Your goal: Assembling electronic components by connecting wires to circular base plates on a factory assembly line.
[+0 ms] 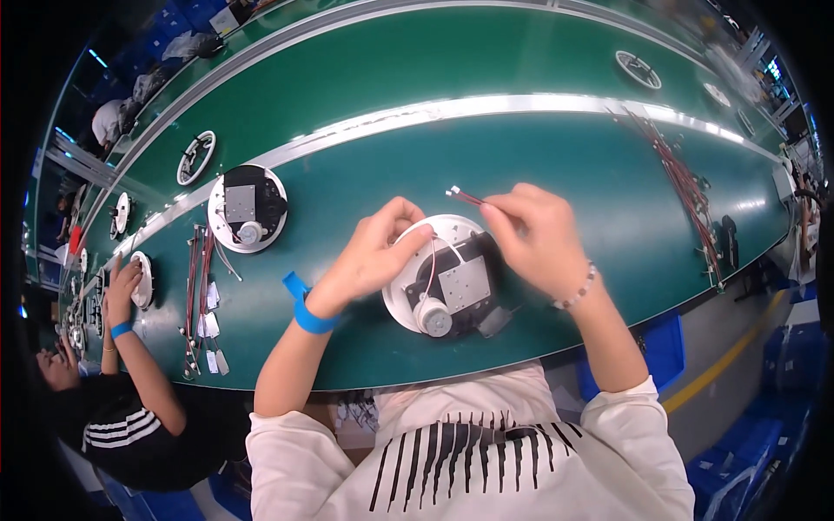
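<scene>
Sitting at the near edge of a long green tabletop (pixel 365 113), a person in a white top works on a round white disc assembly (pixel 445 273) that lies flat just in front of them, close to that near edge. At the far left end of the tabletop, a co-worker's hand (pixel 122 282) rests on a smaller white disc (pixel 143 280). Beside it lies a bundle of red wires with white tags (pixel 201 300), reaching down to the near edge. Behind the bundle, toward the middle strip of the tabletop, sits a second round assembly (pixel 248 208) with a black plate and a small grey motor.

The person's left hand (pixel 378 252), a blue band on its wrist, is curled with fingertips pressing on the left rim of the disc assembly. The assembly carries a square metal plate, a black bracket and a round grey motor (pixel 433 317) at its near side. The right hand (pixel 534 234), with a bead bracelet on the wrist, is closed, pinching a thin red wire with a white connector (pixel 465 196) just above the assembly's far rim. Further right, a long loom of red wires (pixel 686 187) runs across the tabletop toward its right end.
</scene>
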{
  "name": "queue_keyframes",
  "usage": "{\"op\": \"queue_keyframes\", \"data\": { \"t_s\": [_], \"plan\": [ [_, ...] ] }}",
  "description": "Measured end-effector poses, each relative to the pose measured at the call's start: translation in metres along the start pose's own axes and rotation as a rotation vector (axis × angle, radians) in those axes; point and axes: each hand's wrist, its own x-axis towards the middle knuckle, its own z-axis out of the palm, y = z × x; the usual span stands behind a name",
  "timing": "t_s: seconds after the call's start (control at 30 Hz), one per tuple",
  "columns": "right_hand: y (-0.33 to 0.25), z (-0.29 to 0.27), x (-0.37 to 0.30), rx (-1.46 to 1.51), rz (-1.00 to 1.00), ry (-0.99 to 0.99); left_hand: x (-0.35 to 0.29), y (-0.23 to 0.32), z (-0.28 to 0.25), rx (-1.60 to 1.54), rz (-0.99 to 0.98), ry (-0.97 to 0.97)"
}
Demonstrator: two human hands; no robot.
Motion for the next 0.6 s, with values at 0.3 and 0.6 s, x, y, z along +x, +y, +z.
{"op": "queue_keyframes", "data": {
  "t_s": [0.3,0.6],
  "plan": [
    [-0.03,-0.019,-0.003,0.171,0.061,-0.17,0.004,-0.028,0.005,-0.395,0.324,0.09],
    [-0.017,-0.006,0.0,0.02,-0.011,-0.216,0.001,-0.03,0.024,-0.477,0.194,0.338]
  ]
}}
